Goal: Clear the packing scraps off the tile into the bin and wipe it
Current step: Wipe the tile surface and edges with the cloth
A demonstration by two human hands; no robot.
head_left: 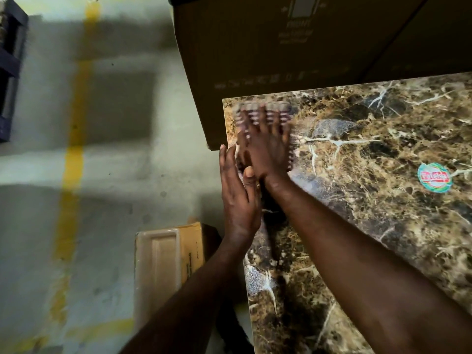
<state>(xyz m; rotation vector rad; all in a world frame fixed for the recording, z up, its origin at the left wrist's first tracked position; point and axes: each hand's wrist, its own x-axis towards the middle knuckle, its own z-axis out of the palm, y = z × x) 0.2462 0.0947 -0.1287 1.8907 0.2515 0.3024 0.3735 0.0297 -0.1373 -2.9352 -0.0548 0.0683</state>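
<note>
Nearest the camera, two bare forearms reach over a brown marbled tile [370, 200] with a round sticker [434, 177]. Left hand [238, 198]: fingers straight, held edge-on at the tile's left rim, holding nothing. Right hand [265, 146]: flat, fingers spread, pressing a blurred ridged scrap [264, 112] near the far left corner. Step, likely: sweeping scraps toward the edge. Next: gather and carry to the bin, not in view. Beyond: large cardboard box [281, 47]; small carton [166, 261] on the floor.

The tile [370, 200] is brown marble with white veins and dark patches, plus a round green, white and red sticker [434, 177]. The blurry scrap [265, 113] looks purple-and-white striped, I think. Brown cardboard box [268, 47], grey floor [115, 175] with a yellow line [74, 149].
</note>
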